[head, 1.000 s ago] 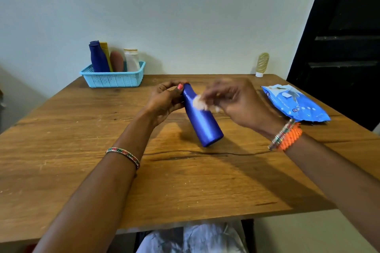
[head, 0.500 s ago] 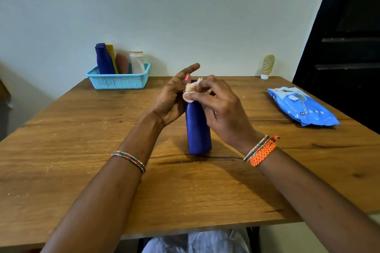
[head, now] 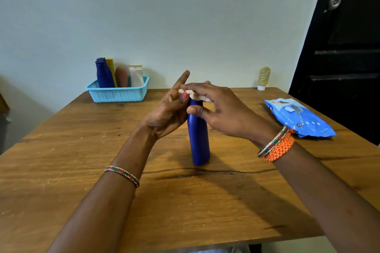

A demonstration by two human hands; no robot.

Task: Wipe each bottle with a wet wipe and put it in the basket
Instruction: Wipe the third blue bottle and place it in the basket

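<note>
Two hands meet at the top of the blue bottle (head: 199,139), upright on the table (head: 61,160); right hand (head: 224,112) pinches the white wipe (head: 200,97) over the cap, thumb against the neck; left hand (head: 168,113) steadies the neck, index finger straight; basket (head: 118,94) sits far beyond the left hand; wipe pack (head: 300,119) lies right of the right hand.

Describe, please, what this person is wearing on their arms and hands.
Both forearms are bare, with no sleeves. The left wrist carries a thin beaded bangle in red, green and pale tones. The right wrist has a similar beaded bangle beside a wider orange woven band. One left thumbnail is painted pink-red.
</note>
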